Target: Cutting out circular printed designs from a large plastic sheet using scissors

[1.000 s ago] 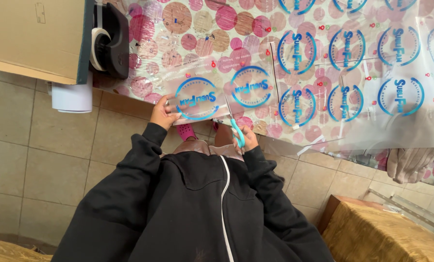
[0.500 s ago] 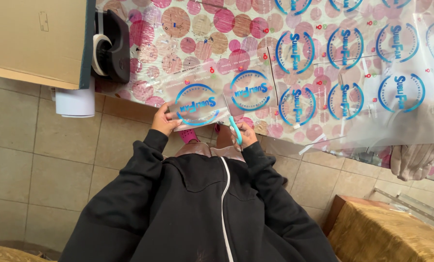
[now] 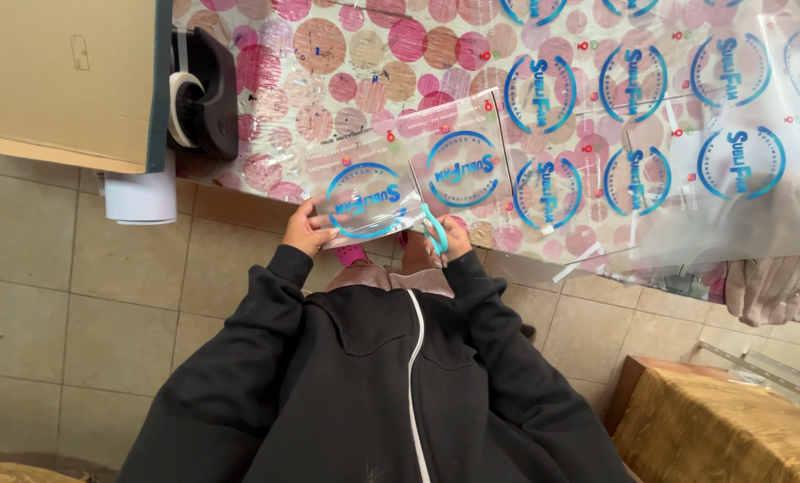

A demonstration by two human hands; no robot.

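Our left hand (image 3: 306,231) pinches the near left corner of a clear printed film piece (image 3: 364,199), fingers closed on its edge, holding it at the front edge of the surface (image 3: 239,183) with its pink dotted cover. Our right hand (image 3: 452,241) is wrapped around the turquoise scissors (image 3: 434,231), fingers through the handles; we cannot tell how far the blades are apart, as the hand hides them. The film piece joins a long clear sheet (image 3: 651,152) printed with blue ring marks, which runs off to the right across the surface.

The step in hand looks like cutting between two ring marks. To do it well, we judge that we should keep the film taut with the left hand, sight the blades along the gap between marks, and cut in long smooth strokes, not short snips, so the edge stays straight. We keep the left fingers clear of the blade line.

A black tape dispenser (image 3: 205,94) sits at the left end, beside a cardboard box (image 3: 60,76), with a white paper roll (image 3: 140,197) below.
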